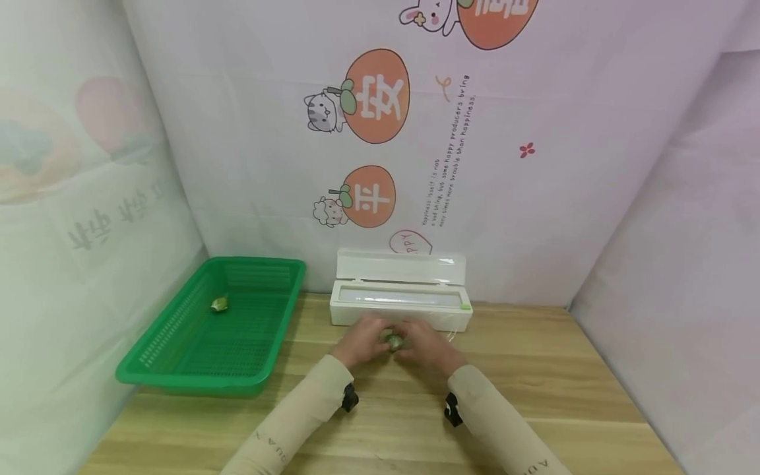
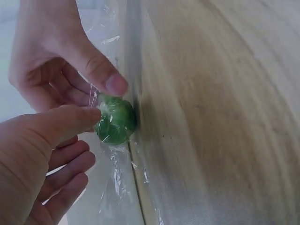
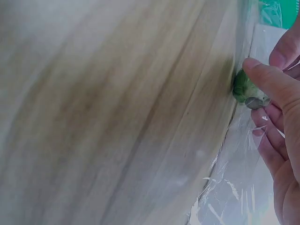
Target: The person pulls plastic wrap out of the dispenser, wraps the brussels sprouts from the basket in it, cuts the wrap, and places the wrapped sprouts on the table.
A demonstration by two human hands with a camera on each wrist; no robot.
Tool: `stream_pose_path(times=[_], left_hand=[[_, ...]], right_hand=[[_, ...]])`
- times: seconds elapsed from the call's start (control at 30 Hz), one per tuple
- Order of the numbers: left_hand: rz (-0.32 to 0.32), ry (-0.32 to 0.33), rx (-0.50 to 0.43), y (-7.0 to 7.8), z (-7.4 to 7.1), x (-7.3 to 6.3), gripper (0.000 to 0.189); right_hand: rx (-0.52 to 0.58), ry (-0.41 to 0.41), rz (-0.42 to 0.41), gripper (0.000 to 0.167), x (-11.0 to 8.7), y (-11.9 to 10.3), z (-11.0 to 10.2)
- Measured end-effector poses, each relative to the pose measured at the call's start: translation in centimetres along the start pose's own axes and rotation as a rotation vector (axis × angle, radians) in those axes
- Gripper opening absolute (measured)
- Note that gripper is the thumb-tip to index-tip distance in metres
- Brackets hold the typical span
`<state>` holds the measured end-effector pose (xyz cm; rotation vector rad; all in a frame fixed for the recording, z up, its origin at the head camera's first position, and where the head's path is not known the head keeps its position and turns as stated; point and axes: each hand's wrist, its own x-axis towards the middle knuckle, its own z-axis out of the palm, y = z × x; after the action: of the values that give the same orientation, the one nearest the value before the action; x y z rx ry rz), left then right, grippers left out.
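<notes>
A small round green Brussels sprout [image 1: 394, 342] sits between my two hands, close in front of a white cling film box [image 1: 338, 314]. Clear cling film [image 2: 117, 183] covers the sprout and stretches out to both sides in the wrist views. My left hand [image 1: 361, 340] pinches the wrapped sprout from one side, thumb and fingers at the film. From the other side my right hand [image 1: 429, 346] grips it, its thumb lying over the top in the right wrist view. The sprout's paler end shows under the film there.
Behind the hands, the box's lid [image 1: 400, 269] stands raised against the patterned cloth wall [image 1: 534, 218]. A green slider [image 1: 466, 307] sits at the box's right end. On the left is a green plastic basket [image 1: 273, 359] with another sprout [image 1: 220, 304] inside.
</notes>
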<state>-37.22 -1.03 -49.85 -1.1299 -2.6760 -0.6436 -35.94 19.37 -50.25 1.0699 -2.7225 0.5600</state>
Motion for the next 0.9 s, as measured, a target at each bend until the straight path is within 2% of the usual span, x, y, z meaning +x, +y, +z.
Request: stream_pose_path(times=[0.13,0.33,0.5,0.57,0.7,0.9], left_hand=[[0.014,0.036,0.023,0.5,0.2,0.1,0.039],[0.053,0.053,0.108,0.0,1.3,0.5,0.046],[0.02,0.074,0.126,-0.2,1.9,0.6,0.029],[0.005,0.08,0.133,-0.3,2.0,0.6,0.023],[0.006,0.089,0.141,-0.4,1.9,0.7,0.022],[0.003,0.077,0.115,-0.7,1.1,0.6,0.02]], right_hand=[[0.031,0.002,0.024,0.047,0.0,0.4,0.0],[0.014,0.002,0.054,0.056,-0.2,0.8,0.2],[0.027,0.008,0.066,0.05,-0.8,0.9,-0.2],[0.044,0.016,0.094,0.047,-1.2,1.0,-0.6],[0.084,0.04,0.182,0.049,-2.3,1.4,-1.9],[0.024,0.089,0.201,0.054,-3.8,2.7,-4.3]])
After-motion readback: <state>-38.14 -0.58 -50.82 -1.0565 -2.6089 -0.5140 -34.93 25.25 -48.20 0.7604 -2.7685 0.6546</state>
